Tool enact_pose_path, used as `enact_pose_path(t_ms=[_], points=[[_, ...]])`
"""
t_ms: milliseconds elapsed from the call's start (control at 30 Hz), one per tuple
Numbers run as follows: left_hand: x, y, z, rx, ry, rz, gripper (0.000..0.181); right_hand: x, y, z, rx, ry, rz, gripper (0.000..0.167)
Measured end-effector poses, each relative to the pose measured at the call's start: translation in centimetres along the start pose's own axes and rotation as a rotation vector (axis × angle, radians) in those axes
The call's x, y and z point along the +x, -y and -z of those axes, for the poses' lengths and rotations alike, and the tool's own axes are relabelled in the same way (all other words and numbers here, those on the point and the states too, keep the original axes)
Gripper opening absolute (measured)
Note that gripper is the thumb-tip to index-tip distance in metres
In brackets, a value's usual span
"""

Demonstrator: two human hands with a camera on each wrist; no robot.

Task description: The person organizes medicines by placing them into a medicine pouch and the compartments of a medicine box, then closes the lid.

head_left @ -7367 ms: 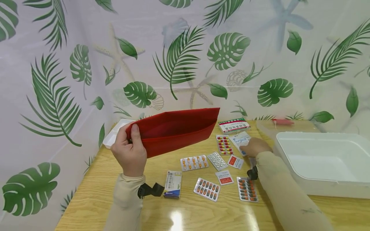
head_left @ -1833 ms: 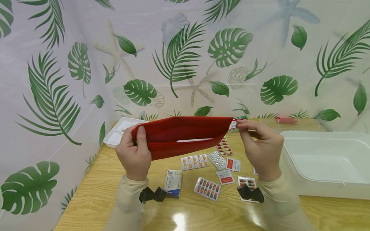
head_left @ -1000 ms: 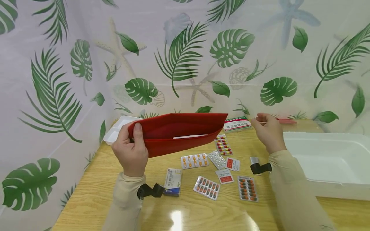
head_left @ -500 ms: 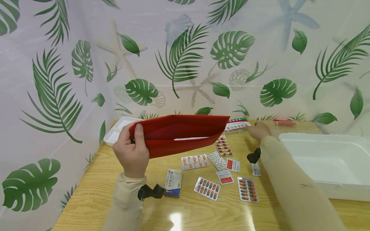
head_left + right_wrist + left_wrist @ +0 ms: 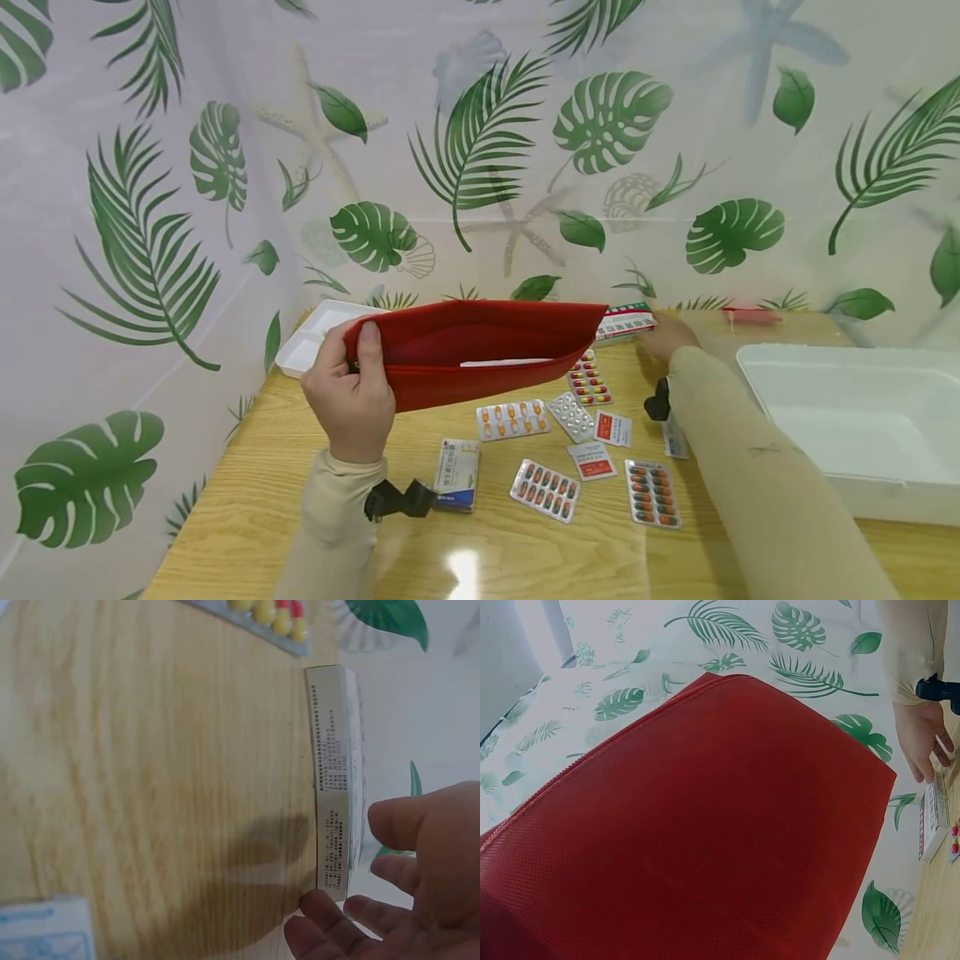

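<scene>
My left hand [image 5: 352,387] grips the left end of a red zip pouch [image 5: 480,383], its mouth spread and a white item [image 5: 506,363] showing inside. In the left wrist view the pouch [image 5: 697,817] fills most of the picture. At the back of the table my right hand [image 5: 670,337] is at the right end of a green, white and red medicine box [image 5: 626,322]. In the right wrist view the fingers of my right hand [image 5: 397,885] lie around the near end of that box [image 5: 330,780], apparently not closed on it.
Several blister packs [image 5: 513,419], two red-and-white packets [image 5: 592,462], another packet [image 5: 675,437] and a white-and-blue box [image 5: 457,475] lie on the table [image 5: 247,500]. A white tray [image 5: 303,346] stands back left, a white bin [image 5: 847,492] at right.
A white item has appeared inside the pouch, and the surgical packet is gone from the table. My right hand has moved from beside the pouch to the medicine box at the back.
</scene>
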State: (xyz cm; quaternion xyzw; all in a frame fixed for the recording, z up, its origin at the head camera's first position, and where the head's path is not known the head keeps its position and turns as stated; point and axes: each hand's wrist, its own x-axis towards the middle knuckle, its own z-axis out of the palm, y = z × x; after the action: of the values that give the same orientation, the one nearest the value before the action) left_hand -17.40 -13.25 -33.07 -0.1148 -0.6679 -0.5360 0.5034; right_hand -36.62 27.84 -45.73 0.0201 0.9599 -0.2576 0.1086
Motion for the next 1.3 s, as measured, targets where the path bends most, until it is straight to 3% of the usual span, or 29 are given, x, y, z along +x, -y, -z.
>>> enact_pose_path(t_ms=[233,433,633,867,1067,1300], points=[[-0.1,-0.1,0.0,-0.009,0.007,-0.001,0.014,-0.4,0.4,-0.5,-0.187,0.009,0.059,0.061],[-0.1,-0.1,0.0,-0.009,0.017,-0.005,0.014,-2.3,2.2,-0.4,-0.294,0.000,0.084,0.055],[0.1,-0.1,0.0,-0.008,0.011,-0.014,0.014,-4.6,4.2,0.3,-0.252,0.085,0.014,0.052],[0.0,-0.3,0.0,-0.007,0.013,-0.011,0.014,-4.8,3.2,0.1,-0.212,0.057,-0.012,0.045],[0.0,-0.4,0.0,-0.004,0.016,-0.010,0.013,-4.2,2.0,-0.3,-0.134,0.006,-0.089,0.056],[-0.1,-0.3,0.0,-0.001,0.008,-0.014,0.013,-3.4,1.4,-0.6,-0.076,0.062,-0.085,0.083]])
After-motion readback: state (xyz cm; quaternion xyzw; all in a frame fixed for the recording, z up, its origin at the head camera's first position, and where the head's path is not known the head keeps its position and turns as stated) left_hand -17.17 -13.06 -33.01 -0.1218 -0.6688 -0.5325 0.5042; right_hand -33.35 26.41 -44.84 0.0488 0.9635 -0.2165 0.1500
